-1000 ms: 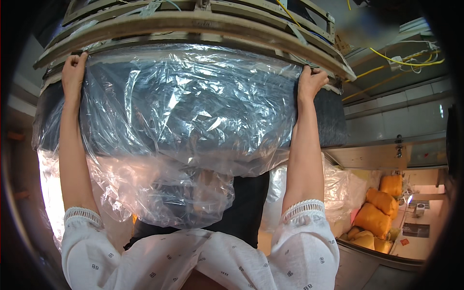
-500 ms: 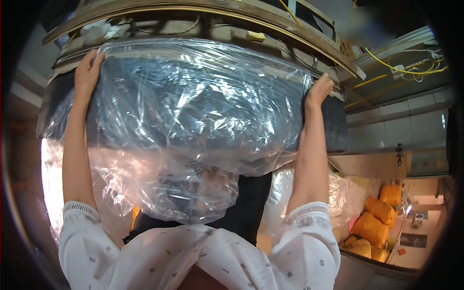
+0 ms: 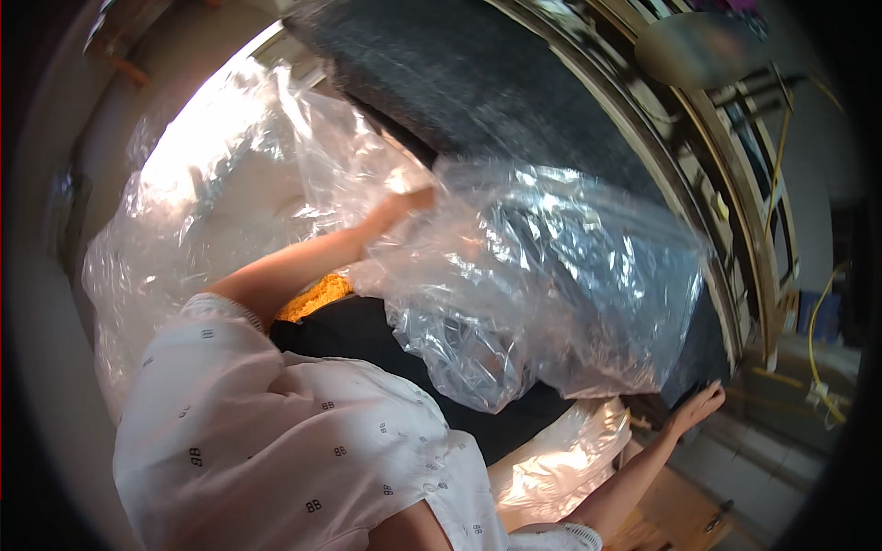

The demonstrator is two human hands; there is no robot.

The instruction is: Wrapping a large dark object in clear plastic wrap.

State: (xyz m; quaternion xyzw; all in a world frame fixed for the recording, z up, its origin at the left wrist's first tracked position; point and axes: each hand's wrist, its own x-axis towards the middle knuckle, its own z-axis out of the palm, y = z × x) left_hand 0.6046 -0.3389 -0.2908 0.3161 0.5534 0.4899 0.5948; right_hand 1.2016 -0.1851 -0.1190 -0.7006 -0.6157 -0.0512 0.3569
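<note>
A clear plastic bag or sheet (image 3: 551, 266), crumpled and shiny, drapes over the dark grey padded work surface (image 3: 496, 83) and hangs down its near side toward my lap. My left hand (image 3: 415, 200) is at the left edge of this plastic, beside the surface's near edge; motion smears its fingers, so its grip does not show. At the right end of the surface, my right hand (image 3: 695, 409) is beyond the plastic's right edge, its fingers stretched out and apparently holding nothing.
More clear plastic (image 3: 220, 211) is heaped at my left, and another pile (image 3: 570, 459) lies low at the right. Something orange (image 3: 317, 298) shows beside my dark clothing. A long wooden rail (image 3: 735, 202) and a yellow cable (image 3: 816, 340) border the far right side.
The view has swung leftward and tilted. My left hand has come away from the plastic's far corner to the near edge; my right hand has let go of its far right corner.
</note>
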